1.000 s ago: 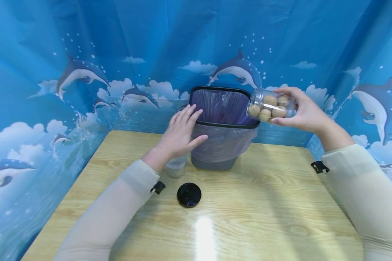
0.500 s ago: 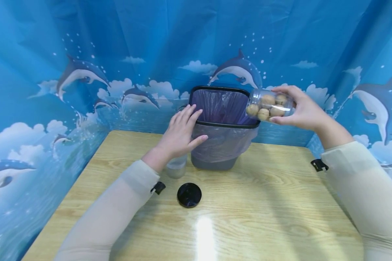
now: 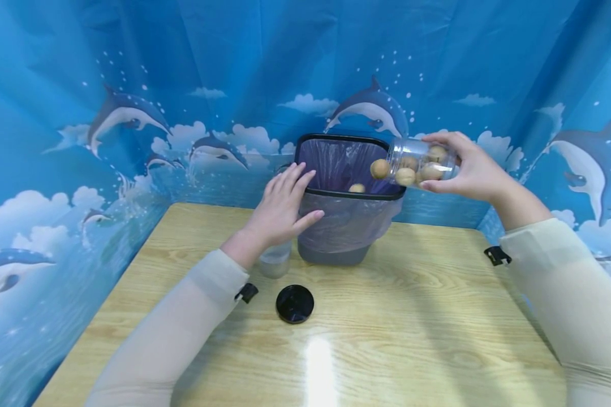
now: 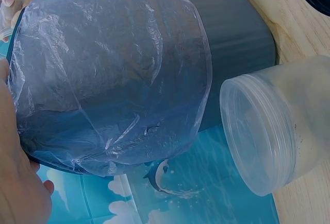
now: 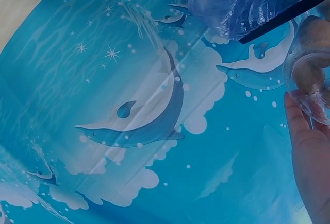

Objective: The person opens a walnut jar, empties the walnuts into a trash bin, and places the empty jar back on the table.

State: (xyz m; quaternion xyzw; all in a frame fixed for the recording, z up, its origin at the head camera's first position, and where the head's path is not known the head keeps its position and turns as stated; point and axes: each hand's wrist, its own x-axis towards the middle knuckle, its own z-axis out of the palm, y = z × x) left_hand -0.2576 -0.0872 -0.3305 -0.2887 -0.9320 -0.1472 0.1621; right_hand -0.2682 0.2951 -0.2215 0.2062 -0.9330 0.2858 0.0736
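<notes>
My right hand (image 3: 470, 169) grips a clear jar (image 3: 414, 148) on its side, its mouth over the right rim of a grey trash can (image 3: 331, 257). Several walnuts (image 3: 405, 176) are inside the jar, and one walnut (image 3: 379, 168) is at its mouth. Another walnut (image 3: 357, 188) shows inside the purple bag (image 3: 336, 161) lining the can. My left hand (image 3: 280, 209) rests on the can's left rim, fingers extended, thumb against the front. In the right wrist view, my right fingers (image 5: 304, 136) hold the jar, partly cut off.
Beside the can, partly under my left arm, stands a second, translucent jar (image 4: 258, 131), uncapped. A round black lid (image 3: 295, 304) lies on the wooden table (image 3: 387, 328) in front. A blue dolphin-print curtain (image 3: 234, 68) hangs behind and at the sides.
The walnuts have slid toward the jar's mouth; one is now at the opening and another shows inside the bag. The jar has shifted slightly left. My left hand stays in place.
</notes>
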